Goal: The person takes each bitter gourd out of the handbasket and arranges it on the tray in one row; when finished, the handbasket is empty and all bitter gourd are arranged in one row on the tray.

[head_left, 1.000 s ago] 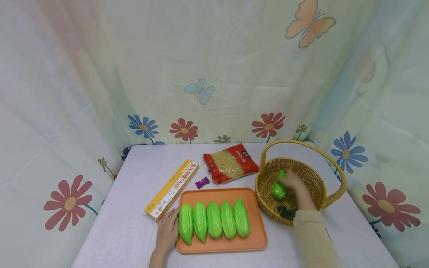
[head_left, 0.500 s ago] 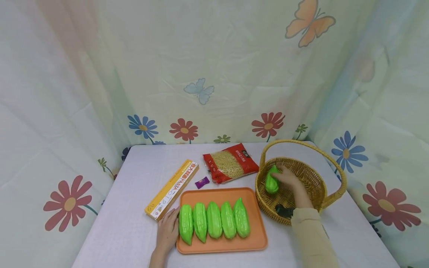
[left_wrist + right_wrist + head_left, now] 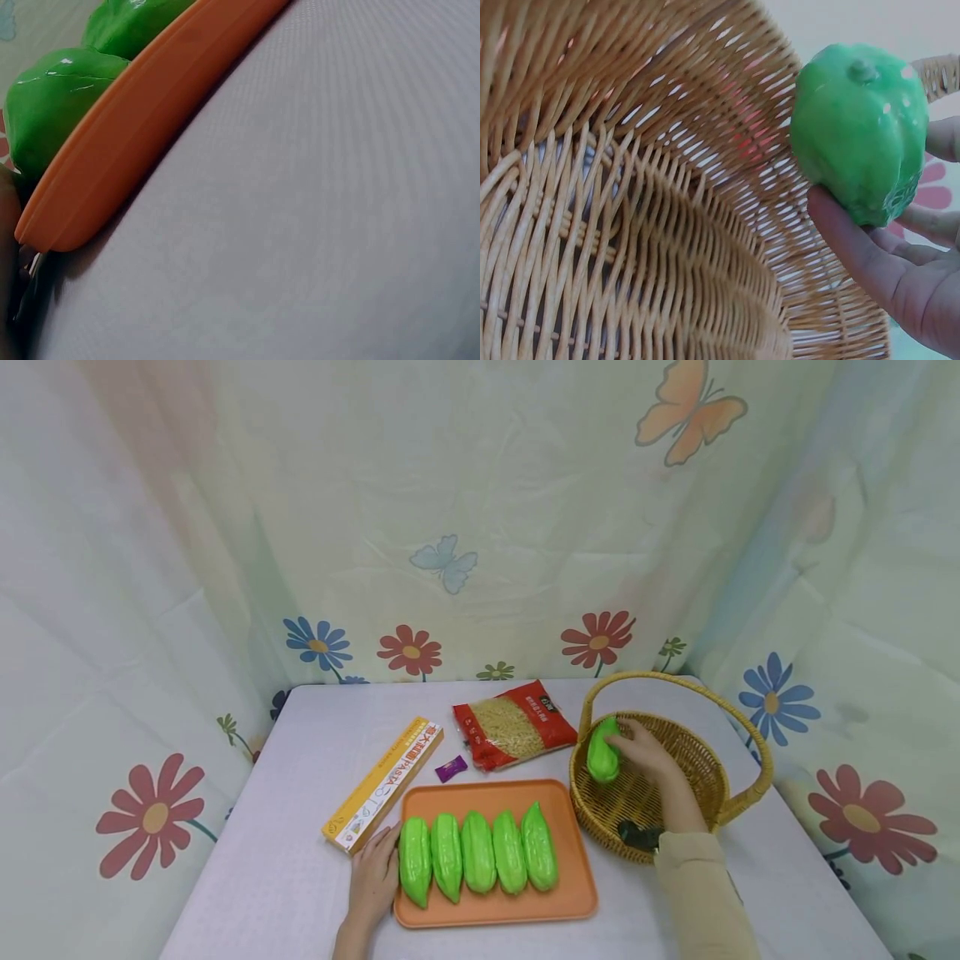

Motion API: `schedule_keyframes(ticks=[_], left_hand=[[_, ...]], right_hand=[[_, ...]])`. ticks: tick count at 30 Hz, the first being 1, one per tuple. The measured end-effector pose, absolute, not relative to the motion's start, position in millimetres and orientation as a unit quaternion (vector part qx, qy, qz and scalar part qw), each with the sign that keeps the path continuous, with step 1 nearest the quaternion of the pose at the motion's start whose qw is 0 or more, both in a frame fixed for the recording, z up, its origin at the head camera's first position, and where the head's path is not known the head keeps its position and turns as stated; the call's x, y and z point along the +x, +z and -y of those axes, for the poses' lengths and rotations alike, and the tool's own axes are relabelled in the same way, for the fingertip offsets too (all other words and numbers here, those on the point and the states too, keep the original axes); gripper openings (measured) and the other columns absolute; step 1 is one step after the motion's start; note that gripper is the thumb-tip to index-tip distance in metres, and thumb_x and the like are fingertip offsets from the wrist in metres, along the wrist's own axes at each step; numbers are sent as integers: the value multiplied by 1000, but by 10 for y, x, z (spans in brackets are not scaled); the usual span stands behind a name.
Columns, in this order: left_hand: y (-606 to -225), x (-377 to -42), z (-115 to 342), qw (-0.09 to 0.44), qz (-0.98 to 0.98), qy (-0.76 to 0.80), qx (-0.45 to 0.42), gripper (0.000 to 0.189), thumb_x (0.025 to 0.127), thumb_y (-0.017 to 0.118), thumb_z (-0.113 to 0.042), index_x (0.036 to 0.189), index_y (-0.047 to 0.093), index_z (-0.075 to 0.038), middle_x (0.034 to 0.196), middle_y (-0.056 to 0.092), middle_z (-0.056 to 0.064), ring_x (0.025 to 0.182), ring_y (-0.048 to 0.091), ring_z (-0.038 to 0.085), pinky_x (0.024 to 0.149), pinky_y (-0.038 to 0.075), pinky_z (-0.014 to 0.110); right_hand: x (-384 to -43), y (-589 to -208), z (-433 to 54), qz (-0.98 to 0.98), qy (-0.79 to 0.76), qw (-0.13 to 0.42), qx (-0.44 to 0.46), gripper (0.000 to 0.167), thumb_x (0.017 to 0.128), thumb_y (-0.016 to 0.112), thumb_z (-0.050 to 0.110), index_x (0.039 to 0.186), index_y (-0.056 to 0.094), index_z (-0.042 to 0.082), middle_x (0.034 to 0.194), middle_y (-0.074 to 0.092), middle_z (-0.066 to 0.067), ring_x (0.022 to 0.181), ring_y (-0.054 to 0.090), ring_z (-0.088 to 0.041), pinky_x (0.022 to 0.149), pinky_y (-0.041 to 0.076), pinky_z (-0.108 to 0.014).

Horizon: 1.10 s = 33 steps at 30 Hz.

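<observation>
My right hand [image 3: 643, 750] holds a glossy green, ridged, pointed vegetable [image 3: 603, 752] at the left inner side of the wicker basket [image 3: 675, 777]. In the right wrist view, its blunt end with a small nub faces the camera, and the thumb and fingers [image 3: 855, 240] press its sides. On the orange tray [image 3: 573, 877] lies a row of several similar green vegetables [image 3: 478, 853]. My left hand [image 3: 375, 872] grips the tray's left edge. In the left wrist view, part of that hand shows at the far left, by the tray's corner; the rest is out of frame.
A yellow and white pasta box [image 3: 384, 785] lies slanted left of the tray. Behind it are a small purple wrapped sweet [image 3: 451, 768] and a red bag of pasta [image 3: 515, 727]. The basket's tall handle [image 3: 675, 681] arches over its opening. Printed curtains surround the table.
My right hand has moved the green vegetable leftward and farther back within the basket, toward its left side. My left hand, the tray and its row of vegetables have stayed in place.
</observation>
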<state>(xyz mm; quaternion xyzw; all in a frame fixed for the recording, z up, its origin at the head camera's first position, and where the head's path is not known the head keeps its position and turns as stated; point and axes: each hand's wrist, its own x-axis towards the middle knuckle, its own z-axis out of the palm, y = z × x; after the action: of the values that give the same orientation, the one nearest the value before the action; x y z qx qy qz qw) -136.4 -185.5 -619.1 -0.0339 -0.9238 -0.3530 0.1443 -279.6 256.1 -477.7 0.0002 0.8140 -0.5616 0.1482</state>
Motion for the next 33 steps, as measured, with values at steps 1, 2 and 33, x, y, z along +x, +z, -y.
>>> schedule_keyframes(ticks=[1,2,33], left_hand=[[-6187,-1363,1854,143,924,-353,-34,40,92,48,-10,133,49,-13,130,53,5,124,41,25,100,24,46],[-6184,-1363,1852,143,924,-352,-34,40,92,48,-10,133,49,-13,130,53,5,124,41,25,100,24,46],[-6185,-1361,1854,133,925,-356,-28,41,93,48,-10,133,49,-14,131,52,7,124,41,26,101,23,49]], right_hand=[[-2787,-4764,-2555,-812,-565,146,-2,71,97,44,26,144,0,-3,139,16,-37,113,44,-42,88,45,-46],[-2776,-4751,-2549,-811,-568,143,-5,71,97,44,26,144,0,-2,138,17,-37,110,46,-40,86,46,-45],[-2204,-4520,-2042,-781,-605,135,-75,66,95,51,23,144,13,2,131,31,-33,108,49,-37,78,51,-42]])
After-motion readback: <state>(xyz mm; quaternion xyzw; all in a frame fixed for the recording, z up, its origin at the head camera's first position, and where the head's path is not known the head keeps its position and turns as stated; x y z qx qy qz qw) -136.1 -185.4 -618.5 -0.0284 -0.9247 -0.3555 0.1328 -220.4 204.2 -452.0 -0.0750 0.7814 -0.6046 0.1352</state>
